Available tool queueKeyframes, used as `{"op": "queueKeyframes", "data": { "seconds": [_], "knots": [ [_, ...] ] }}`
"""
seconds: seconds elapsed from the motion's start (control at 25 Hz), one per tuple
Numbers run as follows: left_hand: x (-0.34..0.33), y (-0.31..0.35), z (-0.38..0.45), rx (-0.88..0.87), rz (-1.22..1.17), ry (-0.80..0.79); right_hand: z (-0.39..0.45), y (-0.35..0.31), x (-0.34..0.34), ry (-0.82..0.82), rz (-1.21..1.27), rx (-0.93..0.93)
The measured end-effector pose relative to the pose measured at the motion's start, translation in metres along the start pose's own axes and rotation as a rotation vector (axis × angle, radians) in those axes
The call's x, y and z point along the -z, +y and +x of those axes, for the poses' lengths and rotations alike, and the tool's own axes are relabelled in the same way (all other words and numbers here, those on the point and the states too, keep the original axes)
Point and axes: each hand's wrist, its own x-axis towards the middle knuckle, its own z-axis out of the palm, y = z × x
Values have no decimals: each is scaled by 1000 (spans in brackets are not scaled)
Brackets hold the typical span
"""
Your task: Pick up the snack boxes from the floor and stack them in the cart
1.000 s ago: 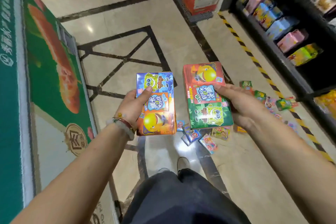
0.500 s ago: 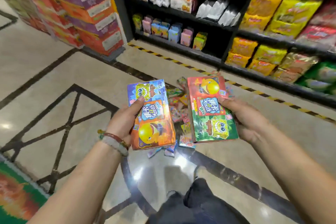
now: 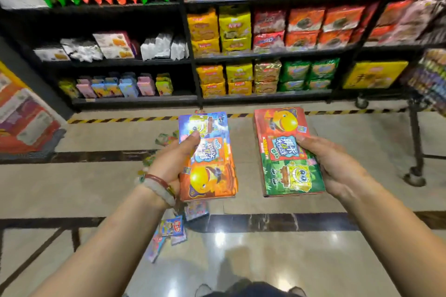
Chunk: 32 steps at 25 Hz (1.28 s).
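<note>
So both hands are loaded: left hand (image 3: pixel 169 166) grips the blue-orange box (image 3: pixel 208 159), right hand (image 3: pixel 337 166) grips the red-green box (image 3: pixel 287 152), long axes pointing away. Cart (image 3: pixel 416 128) sits off to the right, nearer the right hand.

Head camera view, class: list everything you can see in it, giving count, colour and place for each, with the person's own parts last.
Blue-and-orange snack box: one, held centre-left.
Red-and-green snack box: one, held centre-right.
Small snack packs: several, multicoloured, on the floor below the left hand.
Shelves: black, stocked with many-coloured bags and boxes, across the back.
Cart: one, black frame on wheels, far right.
Hazard stripe: yellow-black, at the shelf foot.
Left hand: grips the blue-and-orange box.
Right hand: grips the red-and-green box.
</note>
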Motion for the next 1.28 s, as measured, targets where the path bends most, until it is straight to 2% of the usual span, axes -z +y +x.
{"op": "queueKeyframes", "data": {
  "seconds": [0.12, 0.32, 0.56, 0.92, 1.28],
  "knots": [
    [-81, -16, 13, -25, 119, -43, -9, -25, 73, 80, 18, 26],
    [-219, -59, 21, 129, 121, -249, -36, -63, 189, 243, 87, 88],
    [-348, -89, 34, 192, 274, -425, -68, -90, 298, 415, 243, 146],
    [-514, -121, 90, 259, 437, -689, -59, -125, 404, 697, 338, 238],
    [-675, -127, 144, 309, 567, -960, -31, -179, 476, 928, 399, 329]
  ]
}}
